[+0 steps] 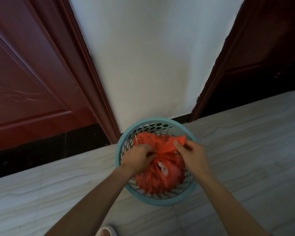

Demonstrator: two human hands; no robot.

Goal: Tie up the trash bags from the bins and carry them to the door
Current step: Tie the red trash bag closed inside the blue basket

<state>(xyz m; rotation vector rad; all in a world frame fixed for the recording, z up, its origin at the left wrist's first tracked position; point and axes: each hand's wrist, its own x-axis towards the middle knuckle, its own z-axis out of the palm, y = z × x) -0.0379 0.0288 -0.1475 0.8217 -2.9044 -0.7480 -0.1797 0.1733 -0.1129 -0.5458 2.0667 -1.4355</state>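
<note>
The red trash bag (157,182) sits inside the blue bin (160,202), and its top is pulled up into two bunches so it can be tied. The left hand (140,156) is curled tight round the bunch on its side. The right hand (192,155) pinches the other bunch, and a red flap sticks up past its thumb. I think the hands hold one bunch each so they can cross them and make a knot. The bag looks thin, shiny and very crinkly. A small gap in the middle shows something white (163,168) inside. A thin stick (136,139) pokes up at the bag's far left edge. The bin has round holes in its side and stands on the pale floor (245,150). Just behind the bin is a white wall (152,65), with a dark red door (32,74) to the left of it.
</note>
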